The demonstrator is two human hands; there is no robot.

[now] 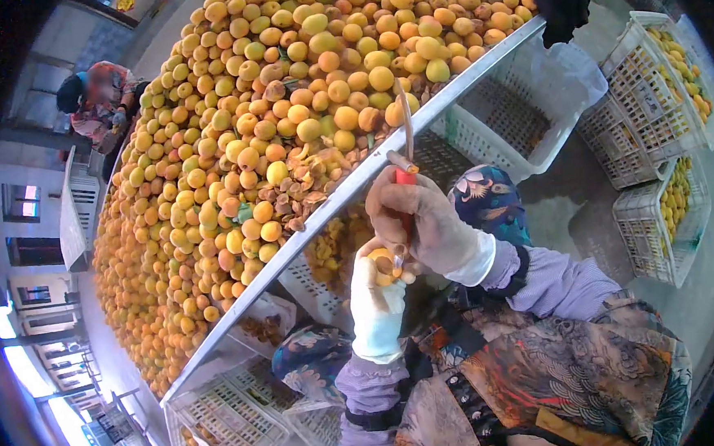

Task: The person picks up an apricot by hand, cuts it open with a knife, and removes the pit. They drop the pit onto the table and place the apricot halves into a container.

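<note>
My left hand [376, 303], in a pale glove, has its fingers wrapped round a yellow-orange apricot [381, 274]. The fruit is held low beneath my other hand, just in front of the table edge. My right hand [435, 230], its glove stained brown, grips a red-handled tool [406, 177]. A small bit of metal shows at the apricot, while most of the tool is hidden by my fingers. Behind the right hand, a thin curved rod [406, 122] rises at the metal table edge [324, 221]. A great heap of apricots [278, 130] covers the table, with opened brown-orange pieces near the edge.
Under the edge, yellow fruit pieces [338, 249] lie close behind my hands. White plastic crates [229, 402] stand at lower left, another lined crate [491, 141] stands right of the table. Stacked crates [644, 107] hold fruit farther right. A person [104, 103] sits across the heap.
</note>
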